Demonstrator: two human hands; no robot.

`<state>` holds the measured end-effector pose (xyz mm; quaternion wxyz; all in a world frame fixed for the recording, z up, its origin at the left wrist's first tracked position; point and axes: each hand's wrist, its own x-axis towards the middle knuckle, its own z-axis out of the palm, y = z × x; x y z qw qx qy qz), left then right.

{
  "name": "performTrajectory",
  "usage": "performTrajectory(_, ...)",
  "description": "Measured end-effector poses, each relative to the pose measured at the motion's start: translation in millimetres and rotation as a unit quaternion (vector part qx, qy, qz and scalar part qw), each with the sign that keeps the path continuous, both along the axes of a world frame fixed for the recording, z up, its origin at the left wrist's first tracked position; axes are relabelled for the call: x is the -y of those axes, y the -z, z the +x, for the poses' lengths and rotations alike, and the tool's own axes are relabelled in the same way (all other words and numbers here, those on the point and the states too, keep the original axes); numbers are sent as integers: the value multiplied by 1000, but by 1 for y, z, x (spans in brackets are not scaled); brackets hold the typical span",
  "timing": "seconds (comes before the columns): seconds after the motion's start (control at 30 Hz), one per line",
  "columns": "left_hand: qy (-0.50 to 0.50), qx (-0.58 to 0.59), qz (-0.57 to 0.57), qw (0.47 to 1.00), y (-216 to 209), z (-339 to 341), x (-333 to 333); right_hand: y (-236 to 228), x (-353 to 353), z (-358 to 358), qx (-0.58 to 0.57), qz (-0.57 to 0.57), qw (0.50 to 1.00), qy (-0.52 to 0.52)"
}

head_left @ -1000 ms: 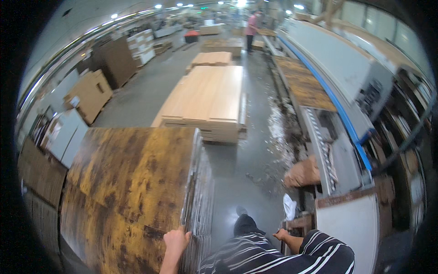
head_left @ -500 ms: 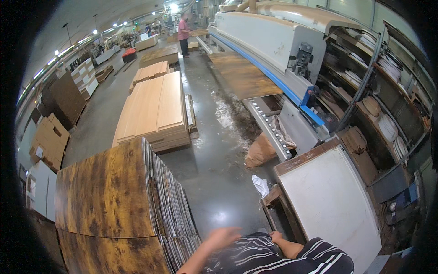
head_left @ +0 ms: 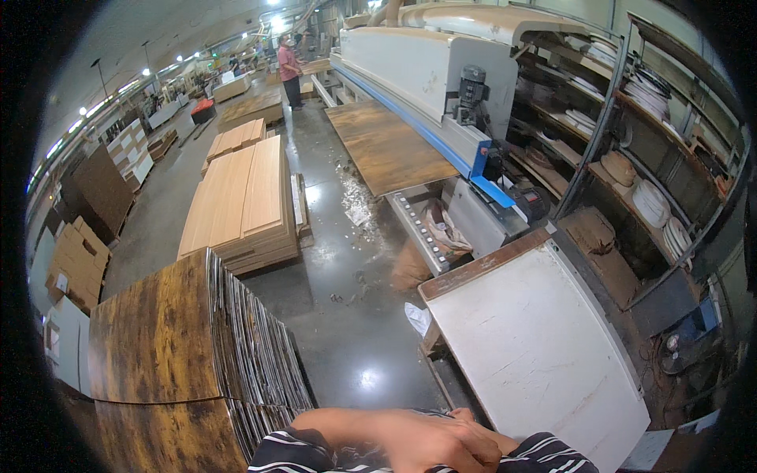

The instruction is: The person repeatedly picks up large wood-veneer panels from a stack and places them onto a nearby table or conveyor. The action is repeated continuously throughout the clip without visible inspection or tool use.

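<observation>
In the head view, your left hand (head_left: 443,448) crosses over your right hand (head_left: 476,427), close before your body; its fingers bend downward, and I cannot tell whether either hand grips anything. The stack of brown wood-patterned panels (head_left: 156,331) stands at your left, near your left forearm. At your right is a white-topped table (head_left: 536,347). Ahead, a similar panel (head_left: 394,150) lies alongside the long white machine (head_left: 402,67).
</observation>
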<state>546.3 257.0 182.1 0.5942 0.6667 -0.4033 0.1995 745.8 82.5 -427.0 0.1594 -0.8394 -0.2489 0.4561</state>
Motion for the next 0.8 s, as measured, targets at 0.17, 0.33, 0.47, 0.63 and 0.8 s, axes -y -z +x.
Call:
performTrajectory(0.17,-3,-13,58,998,-4,41,15,12,12,31,-51,62,994,-71)
performTrajectory(0.33,-35,-33,178,983,-6,61,40,-24,3,38,-119,99,985,-76)
performTrajectory(0.47,-18,85,187,979,-16,90,66,-52,4,30,-82,68,989,-97)
performTrajectory(0.63,89,127,117,981,-25,100,90,-47,0,23,-43,28,993,-110)
performTrajectory(0.8,149,97,46,983,-21,101,119,-6,-12,9,-11,53,988,-144)
